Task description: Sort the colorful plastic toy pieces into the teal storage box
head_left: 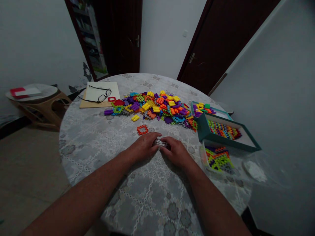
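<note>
Close together near the middle of the table, my left hand point(147, 145) and my right hand point(175, 150) grip a small greyish-white piece point(160, 143) between the fingertips. Its near and side parts are hidden by my fingers, so its exact kind is unclear. An orange square toothed frame point(142, 130) lies flat just beyond my left hand. Farther off spreads a pile of colourful plastic building pieces point(152, 106), some gear-shaped, some like ribbed yellow, purple and orange blocks. One yellow block point(135, 118) rests a little apart at the pile's near edge.
On the right stand a green-sided box point(203, 129) with rows of colourful pieces, a smaller box point(222, 113) behind it, and a clear tub point(203, 157) of flat pieces. A plastic bag point(256, 170) lies beside it. Eyeglasses point(101, 97) rest on paper point(92, 88) at the left.
</note>
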